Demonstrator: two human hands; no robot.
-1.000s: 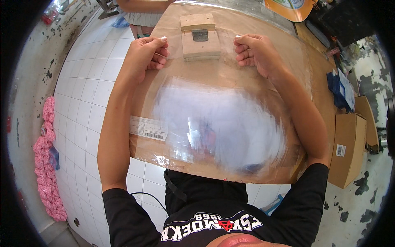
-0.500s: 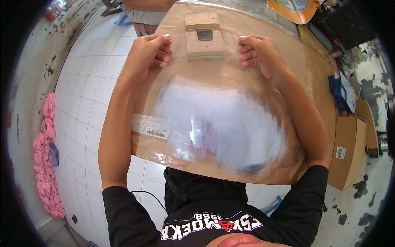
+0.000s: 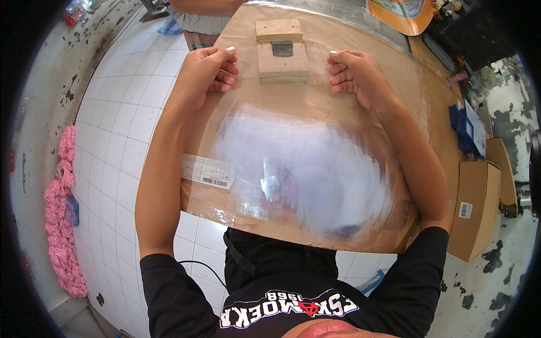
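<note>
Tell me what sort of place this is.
Likely a small packing or workshop space. A cardboard-covered worktable carries a clear plastic bag held by both hands, a wooden block jig stands between them, and cardboard boxes sit on the worn floor beside it.

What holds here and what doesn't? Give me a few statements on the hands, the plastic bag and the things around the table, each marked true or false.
1. Both hands, left hand and right hand, grip the far edge of the clear plastic bag. True.
2. The wooden block lies left of both hands. False: it sits between them.
3. A white label is on the cardboard-covered table near the left forearm. True.
4. A cardboard box stands on the floor to the person's left. False: it stands to the right.
5. A pink pile lies on the white tiled floor. True.
</note>
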